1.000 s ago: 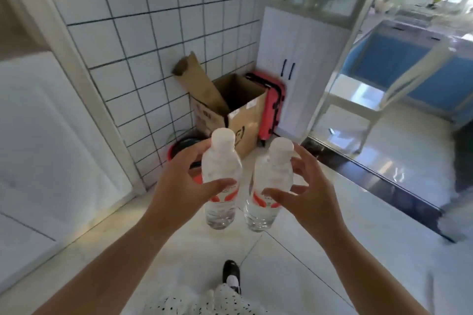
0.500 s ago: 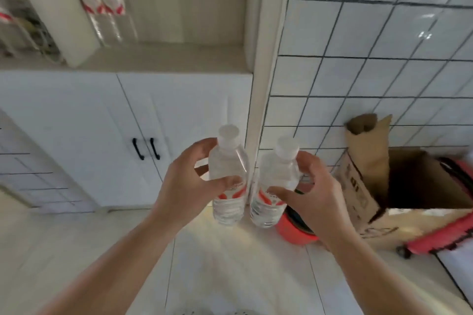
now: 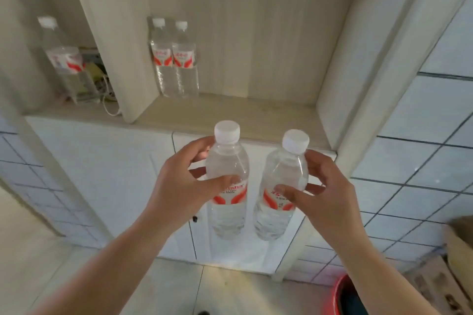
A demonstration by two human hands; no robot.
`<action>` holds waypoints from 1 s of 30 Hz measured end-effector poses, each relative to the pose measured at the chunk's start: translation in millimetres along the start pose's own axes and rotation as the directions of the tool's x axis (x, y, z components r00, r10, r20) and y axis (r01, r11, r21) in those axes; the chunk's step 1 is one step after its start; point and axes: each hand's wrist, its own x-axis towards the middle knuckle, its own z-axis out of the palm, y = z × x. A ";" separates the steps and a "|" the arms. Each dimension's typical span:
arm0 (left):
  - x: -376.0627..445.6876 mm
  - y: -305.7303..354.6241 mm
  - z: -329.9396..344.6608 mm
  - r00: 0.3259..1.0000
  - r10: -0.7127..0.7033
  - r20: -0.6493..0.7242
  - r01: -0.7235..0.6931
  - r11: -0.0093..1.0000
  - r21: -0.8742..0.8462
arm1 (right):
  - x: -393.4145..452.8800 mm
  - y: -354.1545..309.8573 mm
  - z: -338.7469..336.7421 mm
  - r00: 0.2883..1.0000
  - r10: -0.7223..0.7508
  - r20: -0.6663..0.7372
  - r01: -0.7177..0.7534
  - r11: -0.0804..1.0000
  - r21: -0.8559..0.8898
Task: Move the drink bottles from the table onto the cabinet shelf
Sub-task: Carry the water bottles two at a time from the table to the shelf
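My left hand (image 3: 179, 186) grips one bottle (image 3: 227, 202), my right hand (image 3: 325, 199) another (image 3: 279, 202), fingers clamped, both upright below the cabinet shelf (image 3: 230, 115).

Held bottles (image 3: 227, 186) now facing cabinet shelf (image 3: 230, 115), seemingly raised nearer

- One view only, worn on the person's head; no second view to share ground with.
- It faced forward and somewhat down, square onto the cabinet shelf (image 3: 230, 115), which sat above mid-frame.
- Near range: both forearms ran up from the bottom edge, left hand (image 3: 179, 186) and right hand (image 3: 325, 194) close under the lens.
- Wide-angle bend showed in the leaning cabinet uprights and the tiled wall (image 3: 422, 161) at right.
- Floor (image 3: 166, 289) lay along the bottom edge.
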 end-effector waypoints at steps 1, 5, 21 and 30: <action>17.8 3.0 -8.6 1.000 0.015 0.002 -0.015 1.000 -0.003 | 15.0 -7.1 7.9 1.000 -0.012 -0.016 0.012 1.000 0.002; 82.9 9.2 -39.2 0.996 0.087 0.031 -0.086 0.996 -0.031 | 69.5 -33.5 35.6 0.994 -0.078 -0.071 0.079 0.997 0.004; 222.4 4.4 -64.0 0.987 0.163 -0.008 -0.164 0.984 -0.067 | 218.5 -62.0 104.0 0.980 -0.194 -0.038 0.196 0.980 0.036; 250.3 -11.4 -47.9 0.993 0.116 -0.017 -0.117 0.992 -0.045 | 248.7 -42.1 111.7 0.987 -0.163 -0.002 0.163 0.986 0.038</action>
